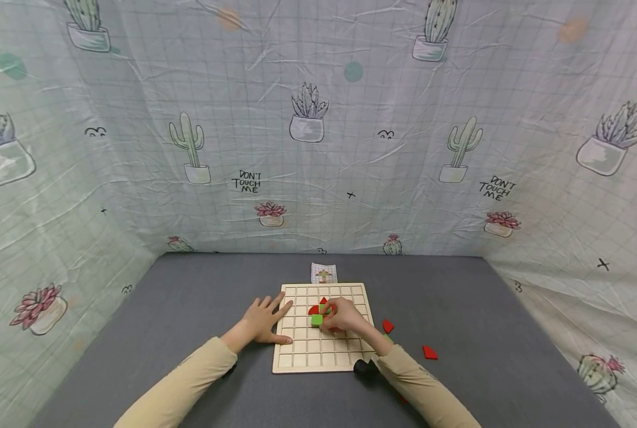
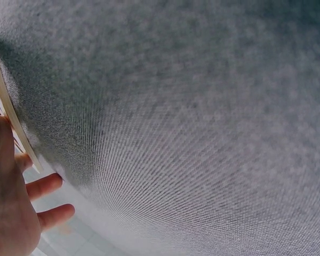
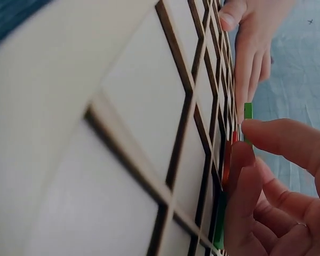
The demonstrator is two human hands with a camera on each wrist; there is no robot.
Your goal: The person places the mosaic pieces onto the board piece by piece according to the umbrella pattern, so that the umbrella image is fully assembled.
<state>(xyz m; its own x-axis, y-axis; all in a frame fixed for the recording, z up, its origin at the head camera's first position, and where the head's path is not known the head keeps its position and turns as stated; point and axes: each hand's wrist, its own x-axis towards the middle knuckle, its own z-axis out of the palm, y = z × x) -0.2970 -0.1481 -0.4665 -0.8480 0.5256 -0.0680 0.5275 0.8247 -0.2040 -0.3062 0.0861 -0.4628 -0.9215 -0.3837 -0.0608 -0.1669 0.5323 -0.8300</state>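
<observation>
My right hand (image 1: 344,315) pinches a small green square tile (image 3: 248,110) between thumb and finger, over the middle of a pale wooden grid board (image 1: 302,360). Beneath those fingers, another green tile (image 3: 220,221) lies in the grid. Beside it are a red rounded piece (image 1: 313,310) and a red triangle (image 1: 324,300); more red shows below the hand, partly hidden. With its fingers spread, my left hand (image 1: 263,321) rests along the board's left edge. In the left wrist view, its fingers reach past the board's rim.
A small card (image 1: 324,273) with a coloured pattern on a grid lies behind the board. Loose to the right are a red piece (image 1: 388,326), another red piece (image 1: 429,352) and a partly covered green piece (image 1: 388,338). A cactus-print cloth (image 1: 307,178) surrounds the grey table (image 1: 200,291).
</observation>
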